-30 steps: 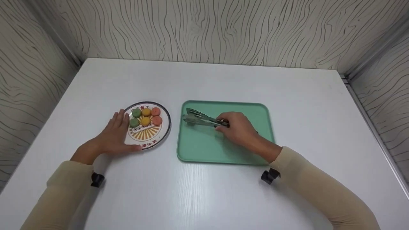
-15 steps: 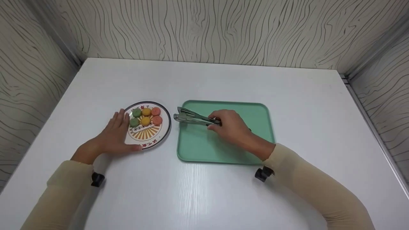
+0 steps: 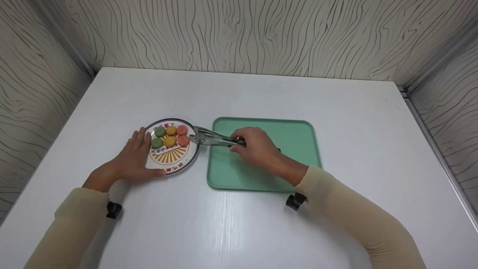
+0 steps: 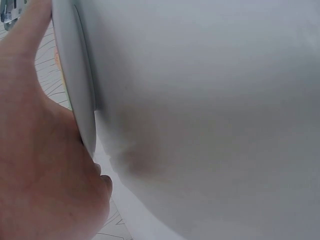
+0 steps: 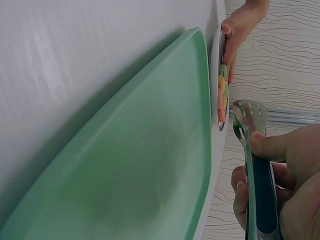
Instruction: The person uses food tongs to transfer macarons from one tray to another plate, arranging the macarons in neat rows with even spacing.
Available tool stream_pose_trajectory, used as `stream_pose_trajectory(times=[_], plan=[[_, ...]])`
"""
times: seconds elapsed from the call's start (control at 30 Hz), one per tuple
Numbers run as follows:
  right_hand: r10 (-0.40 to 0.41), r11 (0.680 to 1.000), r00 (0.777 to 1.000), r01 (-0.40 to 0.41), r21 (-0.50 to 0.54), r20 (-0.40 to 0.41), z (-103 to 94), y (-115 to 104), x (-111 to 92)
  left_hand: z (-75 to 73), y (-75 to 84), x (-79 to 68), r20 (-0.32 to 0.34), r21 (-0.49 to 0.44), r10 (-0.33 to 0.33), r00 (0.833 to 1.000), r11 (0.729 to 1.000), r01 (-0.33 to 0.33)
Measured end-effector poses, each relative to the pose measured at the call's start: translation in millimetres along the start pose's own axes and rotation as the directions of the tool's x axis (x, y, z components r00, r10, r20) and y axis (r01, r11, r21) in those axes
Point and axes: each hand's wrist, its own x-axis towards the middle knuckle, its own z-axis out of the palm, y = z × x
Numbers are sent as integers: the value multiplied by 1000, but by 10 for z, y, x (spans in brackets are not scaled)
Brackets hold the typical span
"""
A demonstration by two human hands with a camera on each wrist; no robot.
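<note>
My right hand [image 3: 255, 145] grips a pair of metal tongs [image 3: 216, 139] with dark handles, held above the green tray [image 3: 239, 175]. The tongs' slotted tips reach left over the plate's right rim, close to the pink macarons [image 3: 183, 141]. Whether anything sits between the tips, I cannot tell. On the round, patterned white plate [image 3: 192, 153] lie two rows of small macarons: two green [image 3: 157, 143], two yellow [image 3: 170, 141] and two pink. My left hand [image 3: 130, 158] rests against the plate's left side, fingers extended and thumb along the near rim. In the right wrist view, the tongs [image 5: 257, 170] lie between thumb and fingers.
The white table [image 3: 261, 97] carries the plate on the left and the tray beside it, a narrow gap between them. Patterned wall panels [image 3: 239, 37] stand behind and at both sides. A small black device [image 3: 296, 201] sits at my right cuff, another [image 3: 114, 210] at my left.
My right hand has carried the tongs leftward, from over the tray to over the plate's right rim. The left hand, plate and macarons have stayed in place.
</note>
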Motion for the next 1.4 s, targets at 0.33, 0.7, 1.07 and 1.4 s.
stream_pose_trajectory(times=[0.33, 0.7, 1.07, 1.4], plan=[[-28, 1000, 999, 28, 9, 18, 116, -128, 73, 17, -25, 19, -1, 24, 9, 1000, 1000, -9], [-28, 999, 997, 30, -35, 65, 278, -279, 159, 46, -60, 23, -36, 9, 34, 999, 999, -34], [-20, 998, 997, 25, -65, 79, 374, -333, 200, 61, -106, 50, -9, 13, 19, 1000, 1000, -19], [-2, 997, 997, 8, -79, 76, 408, -343, 215, 24, -47, 19, -15, 22, 25, 1000, 999, -25]])
